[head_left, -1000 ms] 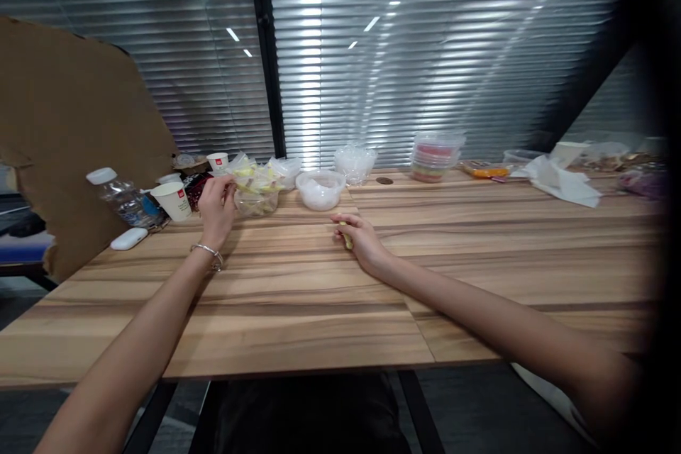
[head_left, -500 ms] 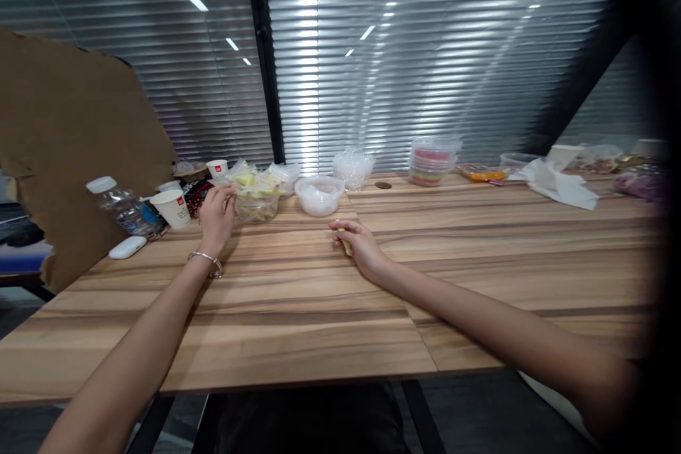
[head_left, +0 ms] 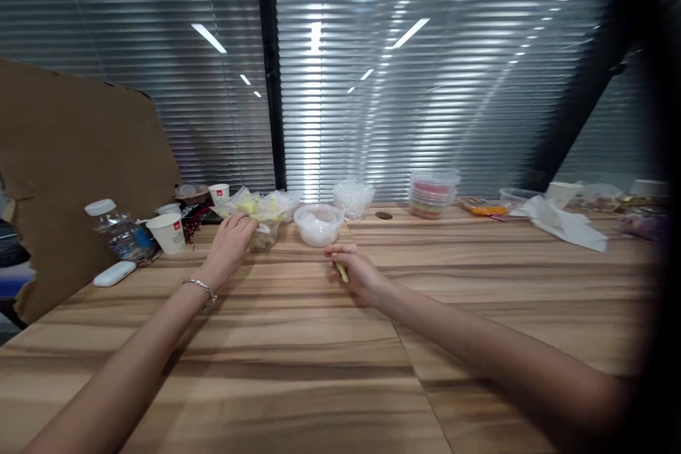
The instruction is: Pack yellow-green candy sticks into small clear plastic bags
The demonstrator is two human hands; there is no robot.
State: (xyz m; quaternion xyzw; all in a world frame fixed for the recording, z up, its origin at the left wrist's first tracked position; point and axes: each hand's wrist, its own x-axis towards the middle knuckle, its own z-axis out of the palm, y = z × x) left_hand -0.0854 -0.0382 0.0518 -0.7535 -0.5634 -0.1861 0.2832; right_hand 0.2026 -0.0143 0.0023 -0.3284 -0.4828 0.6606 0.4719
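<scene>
1. Stick (head_left: 342, 272), short and yellow, is what I see in the person's right hand (head_left: 354, 271), over the table near its middle, in front of the white-filled bowl.
2. That right hand is nearly closed, thumb and fingers pinched around the stick, whose lower end pokes out below them.
3. The left hand (head_left: 234, 234) is half curled, fingers bent over the near left side of a clear tub (head_left: 264, 237). From my end I cannot tell whether it grips anything, as its own back hides the fingertips.
4. Yellow pieces (head_left: 247, 204) in clear plastic are heaped at the top of that tub.
5. Just right of the tub, I have a translucent bowl (head_left: 315, 240) holding something white, and behind it a crinkled clear plastic bundle (head_left: 354, 200).
6. Farther right along the back stand a brown disc (head_left: 383, 216) lying flat, stacked clear containers (head_left: 433, 195) with red and green showing, an orange packet (head_left: 486, 210) and a crumpled white tissue (head_left: 564, 223).
7. To the left of the left hand, my view gives a paper cup (head_left: 169, 234), a tilted clear bottle (head_left: 120, 233) with a white cap, and a white case (head_left: 114, 274) in front of it.
8. Cardboard (head_left: 79, 184) rises behind the bottle; blinds (head_left: 425, 99) back the wood-grain table (head_left: 292, 369).
</scene>
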